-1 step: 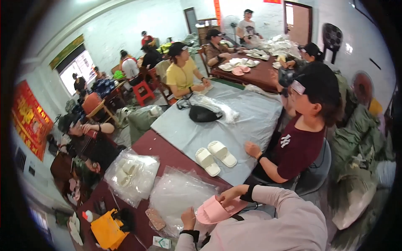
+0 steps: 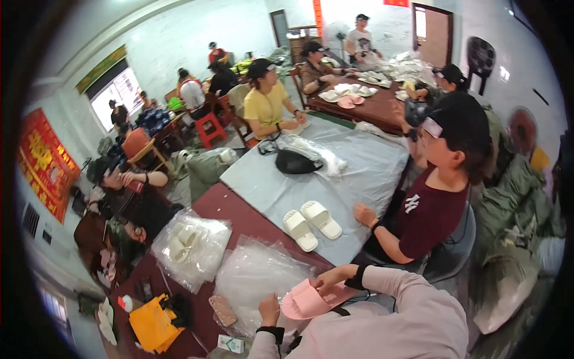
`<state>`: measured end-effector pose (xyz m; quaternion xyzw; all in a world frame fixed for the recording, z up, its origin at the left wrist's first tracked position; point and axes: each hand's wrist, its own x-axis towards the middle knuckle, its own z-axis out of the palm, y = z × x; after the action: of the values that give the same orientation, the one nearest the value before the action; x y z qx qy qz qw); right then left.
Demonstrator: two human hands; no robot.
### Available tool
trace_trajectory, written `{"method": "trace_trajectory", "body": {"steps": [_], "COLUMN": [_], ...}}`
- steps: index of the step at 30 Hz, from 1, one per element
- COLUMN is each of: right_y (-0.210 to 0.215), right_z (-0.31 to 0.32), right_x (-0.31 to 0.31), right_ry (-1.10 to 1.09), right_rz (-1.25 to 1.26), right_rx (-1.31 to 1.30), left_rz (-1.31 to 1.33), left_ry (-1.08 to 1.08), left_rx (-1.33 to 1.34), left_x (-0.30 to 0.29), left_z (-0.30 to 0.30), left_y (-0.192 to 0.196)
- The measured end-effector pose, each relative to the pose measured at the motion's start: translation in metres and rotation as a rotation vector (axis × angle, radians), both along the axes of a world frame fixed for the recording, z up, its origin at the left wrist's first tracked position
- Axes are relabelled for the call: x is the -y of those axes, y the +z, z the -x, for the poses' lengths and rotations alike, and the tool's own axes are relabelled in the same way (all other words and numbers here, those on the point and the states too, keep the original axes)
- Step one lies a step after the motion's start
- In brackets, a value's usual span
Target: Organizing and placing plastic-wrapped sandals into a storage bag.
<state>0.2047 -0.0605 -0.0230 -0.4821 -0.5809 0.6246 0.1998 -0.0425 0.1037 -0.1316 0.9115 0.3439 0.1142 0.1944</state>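
Observation:
My right hand (image 2: 332,279) is closed on a pink slide slipper (image 2: 305,301), its fingers at the foot opening. The slipper rests near my lap at the table's near edge. Left of it, my left hand (image 2: 269,309) is closed with curled fingers; whatever it may hold is hidden. That hand is beside a stack of clear plastic bags (image 2: 257,272) on the dark red table. Beyond the bags, a pair of cream slide slippers (image 2: 312,225) lies on the pale sheet covering the adjoining table.
Bagged cream slippers (image 2: 186,242), a pink patterned phone case (image 2: 222,310), a small white box (image 2: 230,344) and a yellow bag (image 2: 156,325) lie on my left. A co-worker in maroon (image 2: 431,212) sits at right; another in yellow (image 2: 267,107) sits across. Green sacks (image 2: 508,218) stand at far right.
The whole view has shifted slightly, so the scene sits a little farther right. My hands and the pink slipper show no clear movement.

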Motion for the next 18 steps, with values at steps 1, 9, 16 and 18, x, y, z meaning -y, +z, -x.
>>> {"method": "trace_trajectory", "body": {"steps": [1,9,16,18], "right_y": [-0.002,0.02,-0.011,-0.004], "right_z": [-0.001,-0.001,-0.013,-0.01], "right_x": [-0.001,-0.007,-0.001,-0.001], "right_ry": [0.001,-0.094,-0.097,-0.074], "right_rz": [0.029,0.096,0.16,0.107], "right_rx": [-0.028,-0.13,-0.184,-0.177], "left_rz": [-0.001,0.359,-0.234,-0.244], "left_ry": [0.029,-0.369,-0.232,-0.197], "left_rx": [0.002,0.108,-0.117,-0.077], "left_x": [-0.007,-0.009,0.023,0.026], "left_z": [-0.004,0.017,0.019,0.017], "left_y": [0.001,-0.036,-0.026,-0.014]}}
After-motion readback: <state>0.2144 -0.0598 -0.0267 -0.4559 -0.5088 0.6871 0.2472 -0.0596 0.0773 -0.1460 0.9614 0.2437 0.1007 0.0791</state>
